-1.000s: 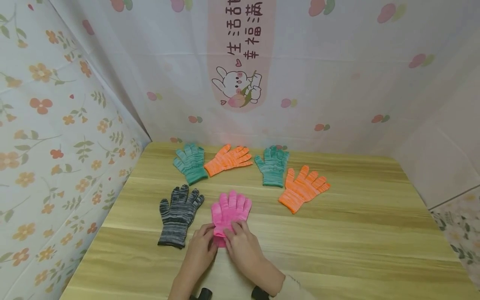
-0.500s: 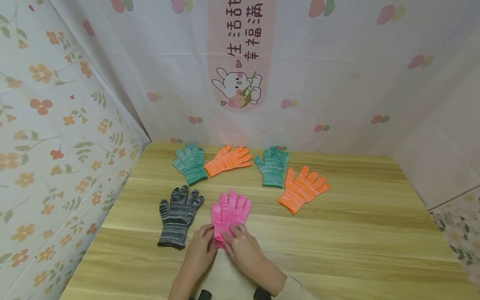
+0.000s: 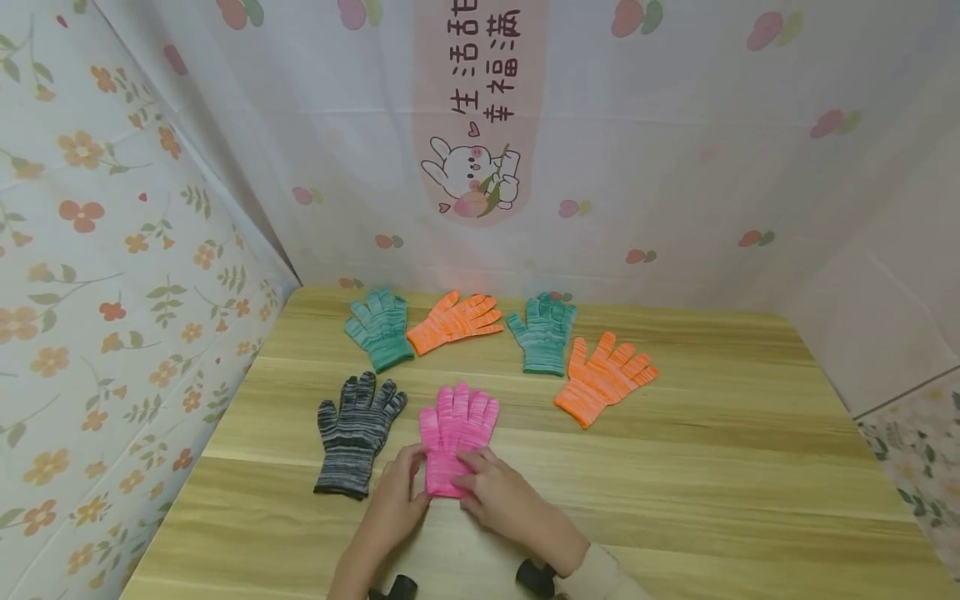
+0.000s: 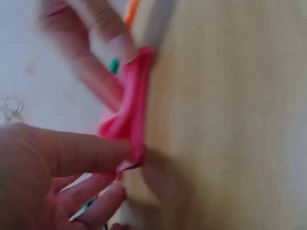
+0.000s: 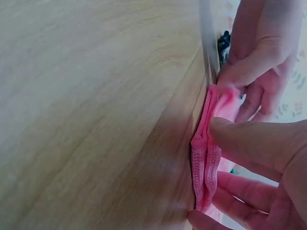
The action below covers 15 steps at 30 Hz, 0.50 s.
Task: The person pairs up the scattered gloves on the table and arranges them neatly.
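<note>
A pink knit glove [image 3: 459, 425] lies with its fingers pointing away from me and its cuff toward me. My left hand [image 3: 396, 498] holds the left edge of the cuff, with thumb and fingers curved about it. At the cuff's right side, my right hand [image 3: 512, 502] pinches the knit. In the right wrist view, the pink cuff [image 5: 205, 165] shows layered edges close over the wood, with the right thumb [image 5: 254, 141] on top. The left wrist view is blurred; there the left thumb [image 4: 91, 151] touches one end of the pink cuff [image 4: 139, 96].
Left of the pink glove lies a black-and-grey glove [image 3: 356, 437]. Behind are a green glove [image 3: 381, 327], an orange glove [image 3: 456, 322], a second green glove [image 3: 543, 335] and a second orange glove [image 3: 606, 379]. A patterned cloth [image 3: 315, 125] hangs behind the wooden table [image 3: 712, 483].
The pink cuff, folded up a second ago with a pink layer showing below it, now lies flat and reaches nearer to me. Both hands have shifted slightly; the other gloves stay put.
</note>
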Available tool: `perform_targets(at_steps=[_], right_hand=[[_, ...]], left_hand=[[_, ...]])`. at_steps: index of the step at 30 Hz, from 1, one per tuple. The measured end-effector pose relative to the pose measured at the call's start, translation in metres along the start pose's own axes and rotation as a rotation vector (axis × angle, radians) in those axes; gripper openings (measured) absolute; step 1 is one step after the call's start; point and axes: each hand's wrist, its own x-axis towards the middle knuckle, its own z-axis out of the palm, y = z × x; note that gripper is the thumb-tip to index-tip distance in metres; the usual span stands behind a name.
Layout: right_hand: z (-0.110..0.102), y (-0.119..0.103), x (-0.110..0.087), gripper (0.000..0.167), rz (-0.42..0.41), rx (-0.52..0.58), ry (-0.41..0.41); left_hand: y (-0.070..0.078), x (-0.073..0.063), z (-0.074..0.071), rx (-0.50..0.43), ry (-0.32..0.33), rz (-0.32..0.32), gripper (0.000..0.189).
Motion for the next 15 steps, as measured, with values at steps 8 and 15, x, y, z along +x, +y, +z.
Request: perform_targets(at_steps=[8, 15], right_hand=[[-0.002, 0.007, -0.002, 0.029, 0.003, 0.108, -0.051], [-0.003, 0.006, -0.001, 0.037, 0.031, 0.140, -0.071]], left_hand=[[-0.001, 0.020, -0.011, -0.101, -0.048, 0.055, 0.037], [-0.008, 0.029, -0.005, -0.013, -0.085, 0.093, 0.044]])
